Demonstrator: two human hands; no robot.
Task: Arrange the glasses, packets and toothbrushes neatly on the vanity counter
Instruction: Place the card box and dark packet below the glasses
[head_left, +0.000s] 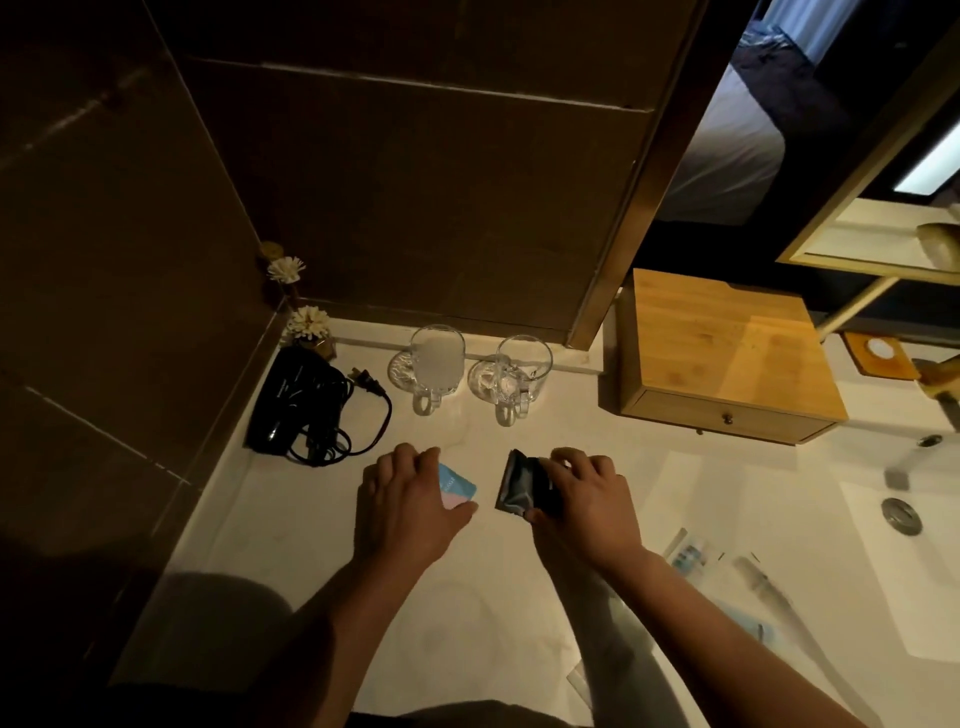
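Note:
Two clear glass mugs stand on glass coasters at the back of the white counter (291, 519), the left mug (436, 364) and the right mug (519, 376), handles toward me. My left hand (410, 504) lies flat over a blue and pink packet (457, 486) on the counter. My right hand (587, 499) grips a black packet (519, 491) by its right side. Wrapped toothbrushes (696, 553) lie blurred on the counter to the lower right, beside my right forearm.
A black hair dryer (291, 400) with coiled cord lies at the left by the dark tiled wall. A small flower ornament (309, 325) sits in the back corner. A wooden drawer box (722, 358) stands at the right, with the sink basin (904, 514) beyond it.

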